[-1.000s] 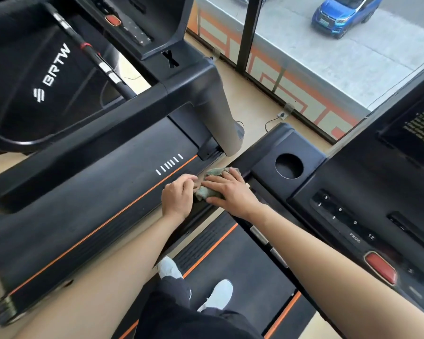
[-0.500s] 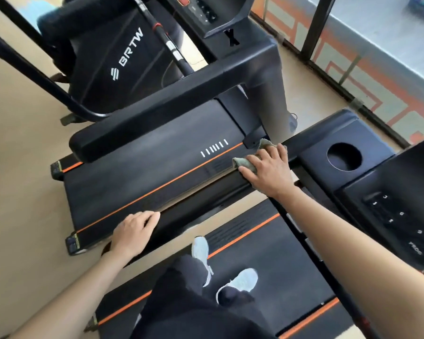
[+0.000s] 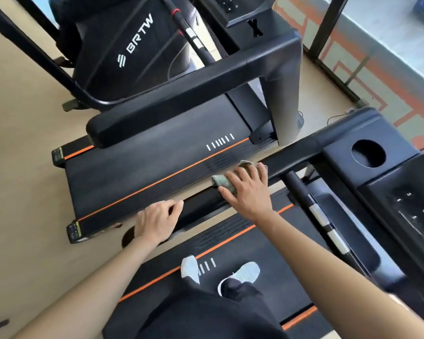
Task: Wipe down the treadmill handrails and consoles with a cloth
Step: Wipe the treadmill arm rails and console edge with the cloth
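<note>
I stand on a black treadmill whose left handrail (image 3: 291,155) runs from the console (image 3: 402,199) toward me. A crumpled grey-green cloth (image 3: 222,181) lies on that rail under my right hand (image 3: 249,189), which presses it flat with fingers spread. My left hand (image 3: 157,220) rests on the near end of the same rail, fingers curled over its edge, apart from the cloth. The console's round cup hole (image 3: 368,153) sits to the right of the rail.
A second black treadmill (image 3: 157,167) stands close on the left, its handrail (image 3: 181,99) and upright post (image 3: 284,94) just beyond my rail. A front crossbar with silver grip sensors (image 3: 321,216) runs below the console. A window wall (image 3: 353,57) lies ahead. My shoes (image 3: 242,272) are on the belt.
My right hand has slid the cloth back along the rail toward me. My left hand stays gripping the rail's near end, after leaving the cloth a second ago.
</note>
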The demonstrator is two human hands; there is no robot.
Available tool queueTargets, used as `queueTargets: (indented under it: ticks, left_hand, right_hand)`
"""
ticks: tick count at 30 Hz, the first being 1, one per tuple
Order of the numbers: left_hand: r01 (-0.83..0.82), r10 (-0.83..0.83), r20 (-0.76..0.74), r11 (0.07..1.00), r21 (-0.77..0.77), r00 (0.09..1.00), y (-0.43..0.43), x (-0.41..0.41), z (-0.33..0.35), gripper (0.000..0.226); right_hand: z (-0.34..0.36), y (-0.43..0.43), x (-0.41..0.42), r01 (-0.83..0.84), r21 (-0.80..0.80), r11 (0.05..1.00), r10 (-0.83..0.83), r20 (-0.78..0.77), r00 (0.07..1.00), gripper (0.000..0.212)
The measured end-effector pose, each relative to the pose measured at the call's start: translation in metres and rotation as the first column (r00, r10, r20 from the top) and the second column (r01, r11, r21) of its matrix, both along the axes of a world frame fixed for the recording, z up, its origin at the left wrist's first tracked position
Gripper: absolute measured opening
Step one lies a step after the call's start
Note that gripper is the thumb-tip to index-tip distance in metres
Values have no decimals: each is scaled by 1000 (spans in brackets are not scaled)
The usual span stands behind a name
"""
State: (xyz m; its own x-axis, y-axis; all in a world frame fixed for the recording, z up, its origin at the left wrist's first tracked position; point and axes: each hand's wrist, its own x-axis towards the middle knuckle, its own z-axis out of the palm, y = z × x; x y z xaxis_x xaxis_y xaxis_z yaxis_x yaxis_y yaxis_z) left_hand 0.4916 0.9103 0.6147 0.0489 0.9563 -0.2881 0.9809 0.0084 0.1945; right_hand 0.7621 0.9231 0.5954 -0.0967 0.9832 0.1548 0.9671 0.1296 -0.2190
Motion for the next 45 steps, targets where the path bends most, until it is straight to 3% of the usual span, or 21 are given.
queueTargets:
  ticks: [3,7,11,13,15,20,25,31,38,45]
  left_hand:
    - [-24,25,38,999,-22,999,-1,-1,0,47]
    - [-117,67,386,987,108,920,-3,-8,-6,46]
    - [-53,-154,523,932,358,838,-2,-2,-5,41]
    - [14,-266,520,899,437,812,0,9,-1,38]
    - [91,-355,493,872,481,794,2,25,2,40]
    - [345,-490,350,849,401,798,11,59,-12,56]
    - [406,-511,220,828,387,831,9,48,-18,65]
    - [300,-424,264,864,404,866,-15,3,-18,68]
    - [115,-309,346,869,481,886,-61,-85,-35,55]
    - [-125,-169,532,873,472,830,-92,-139,-54,53]
  right_hand:
    - [0,-14,-33,-27,-31,999,25,-47,999,47]
    - [-1,-27,-67,-67,-123,990,58,-76,995,59]
    - [5,-30,-68,-202,-161,966,179,-146,973,84]
    - [14,-29,-57,-253,-155,955,216,-222,951,87]
    - [21,-28,-41,-258,-127,958,220,-253,942,77]
    - [21,-23,-6,-184,-71,980,179,-78,981,63]
    - [21,-18,-9,-145,-155,977,151,28,988,71]
    - [19,-23,-52,-258,-140,956,259,-12,966,76]
    - [9,-53,-144,-326,-50,944,323,-50,945,74]
    - [10,-61,-202,-431,-55,901,429,-55,902,73]
